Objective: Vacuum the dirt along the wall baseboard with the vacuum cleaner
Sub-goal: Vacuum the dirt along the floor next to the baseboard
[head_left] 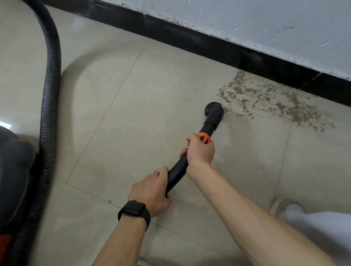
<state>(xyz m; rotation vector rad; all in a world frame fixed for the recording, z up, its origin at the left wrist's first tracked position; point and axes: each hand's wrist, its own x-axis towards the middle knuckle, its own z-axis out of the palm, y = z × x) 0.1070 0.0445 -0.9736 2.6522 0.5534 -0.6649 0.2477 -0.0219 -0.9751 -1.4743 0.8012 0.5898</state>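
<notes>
A black vacuum wand with an orange collar runs from my hands out to its round nozzle, which sits low at the left edge of a patch of brown dirt. The dirt lies scattered on the beige tiles beside the black baseboard. My right hand grips the wand just behind the orange collar. My left hand, with a ring and a black watch on the wrist, grips the wand's lower end.
The black vacuum cleaner body with orange trim stands at the left. Its ribbed hose loops up and down the left side. A scuffed pale wall rises above the baseboard. My light-trousered legs and shoes are at the bottom right.
</notes>
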